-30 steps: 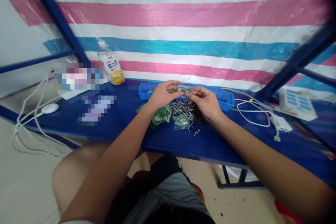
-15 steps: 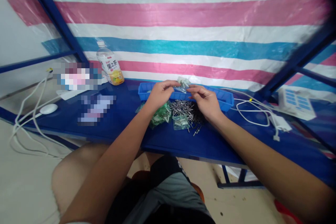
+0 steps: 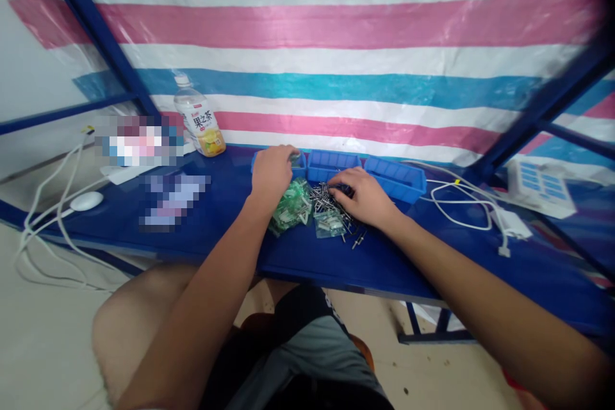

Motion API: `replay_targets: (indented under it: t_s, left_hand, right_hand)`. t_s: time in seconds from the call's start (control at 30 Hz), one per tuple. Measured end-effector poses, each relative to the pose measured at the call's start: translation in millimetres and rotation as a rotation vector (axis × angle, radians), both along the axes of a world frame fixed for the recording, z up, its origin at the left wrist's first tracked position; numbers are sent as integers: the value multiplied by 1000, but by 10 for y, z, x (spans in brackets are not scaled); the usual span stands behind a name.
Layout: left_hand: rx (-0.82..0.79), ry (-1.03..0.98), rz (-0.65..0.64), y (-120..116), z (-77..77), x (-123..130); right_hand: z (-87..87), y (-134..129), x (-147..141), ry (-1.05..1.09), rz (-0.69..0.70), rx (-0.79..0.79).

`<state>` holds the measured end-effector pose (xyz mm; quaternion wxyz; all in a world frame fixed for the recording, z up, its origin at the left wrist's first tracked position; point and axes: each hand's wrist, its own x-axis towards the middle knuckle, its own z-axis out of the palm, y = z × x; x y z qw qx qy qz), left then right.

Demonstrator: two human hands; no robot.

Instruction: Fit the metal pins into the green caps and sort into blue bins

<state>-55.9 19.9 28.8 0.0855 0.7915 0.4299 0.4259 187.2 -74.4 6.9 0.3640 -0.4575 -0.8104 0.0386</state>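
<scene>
My left hand [image 3: 273,170] is over the left blue bin [image 3: 256,160], its fingers curled down and mostly hidden. A patch of clear plastic [image 3: 296,159] shows below its fingertips; I cannot tell whether they still grip it. My right hand [image 3: 362,195] reaches into a loose pile of metal blind rivets [image 3: 319,195], thumb and forefinger drawn together on some of them. Left of the pile lies a green-tinted bag [image 3: 293,208] of pale parts. A small clear bag [image 3: 330,223] with light pieces rests at the front of the rivets.
The middle blue bin [image 3: 331,163] and right blue bin [image 3: 396,179] stand in line behind the rivets. A drink bottle [image 3: 204,118] is at the back left. White cables [image 3: 464,208] and a white device with blue panels [image 3: 541,186] lie right.
My hands have moved apart from above the middle bin, where they held a small clear bag. The left went to the left bin; the right came down onto the rivets.
</scene>
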Motion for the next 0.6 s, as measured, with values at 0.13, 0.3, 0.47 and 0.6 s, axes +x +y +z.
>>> replay_targets:
  t_s: [0.13, 0.3, 0.47, 0.6]
  left_hand:
    - [-151, 300, 106, -60, 42, 17]
    - [-195, 379, 135, -152, 87, 79]
    - [-18, 303, 94, -168, 74, 127]
    - [110, 172, 16, -189, 50, 190]
  right_hand:
    - [-1, -21, -28, -154, 50, -11]
    - [1, -22, -29, -207, 38, -23]
    - [-31, 19, -8, -169, 17, -33]
    - [-64, 37, 10, -137, -73, -34]
